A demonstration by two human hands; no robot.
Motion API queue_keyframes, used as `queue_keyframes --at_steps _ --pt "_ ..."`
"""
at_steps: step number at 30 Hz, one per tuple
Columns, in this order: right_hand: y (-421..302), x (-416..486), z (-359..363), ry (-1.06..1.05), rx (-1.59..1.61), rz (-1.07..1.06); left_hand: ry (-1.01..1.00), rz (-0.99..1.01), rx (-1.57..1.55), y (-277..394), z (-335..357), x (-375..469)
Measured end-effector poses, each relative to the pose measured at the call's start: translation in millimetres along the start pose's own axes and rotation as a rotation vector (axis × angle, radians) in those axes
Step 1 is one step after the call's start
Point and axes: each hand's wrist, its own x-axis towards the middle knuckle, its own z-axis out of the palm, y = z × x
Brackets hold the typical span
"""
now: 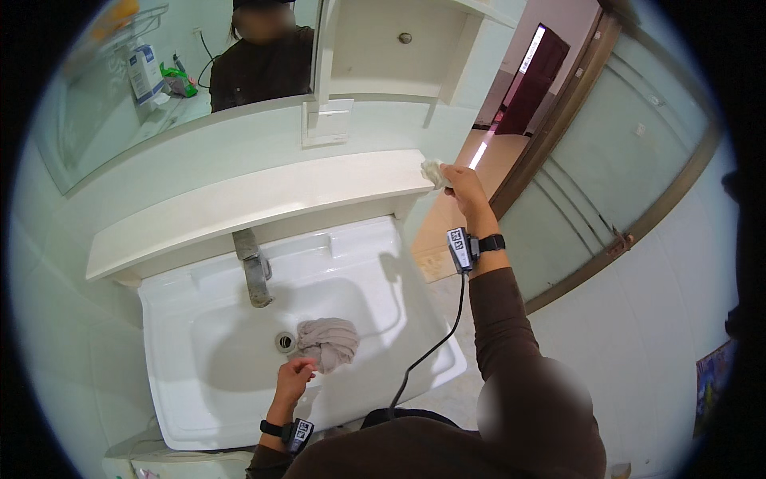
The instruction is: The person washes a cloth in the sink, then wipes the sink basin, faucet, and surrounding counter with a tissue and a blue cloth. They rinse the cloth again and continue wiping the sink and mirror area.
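My right hand is out at the right end of the white shelf, pinching a crumpled off-white tissue or cloth against that end. Below, a bunched grey-beige cloth lies in the white washbasin, just right of the drain. My left hand hovers low over the basin by the cloth's lower left edge. Its fingers are loosely curled and nothing shows in them. From this angle I cannot tell whether they touch the cloth.
A stained metal faucet juts over the basin. Behind the shelf are a wall mirror, a switch plate and an open cabinet niche. A frosted glass door stands at right. A black cable hangs from my right wrist device.
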Motion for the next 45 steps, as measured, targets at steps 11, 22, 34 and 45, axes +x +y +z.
queue_keyframes --at_steps 11,22,34,45 --pt "2.9 -76.7 234.0 -0.117 -0.831 -0.833 -0.112 0.063 0.005 -5.4 8.6 8.8" --pt "-5.8 37.4 82.6 0.242 -1.163 -0.386 -0.059 0.108 0.072 -13.3 3.0 -3.3" --pt "-74.0 -115.1 446.0 -0.248 -0.886 -0.667 0.11 0.43 0.106 44.0 -16.8 -29.9" --pt "-73.3 -206.4 525.6 -0.33 -0.917 -1.027 0.301 0.342 0.023 31.1 -76.3 -52.2"
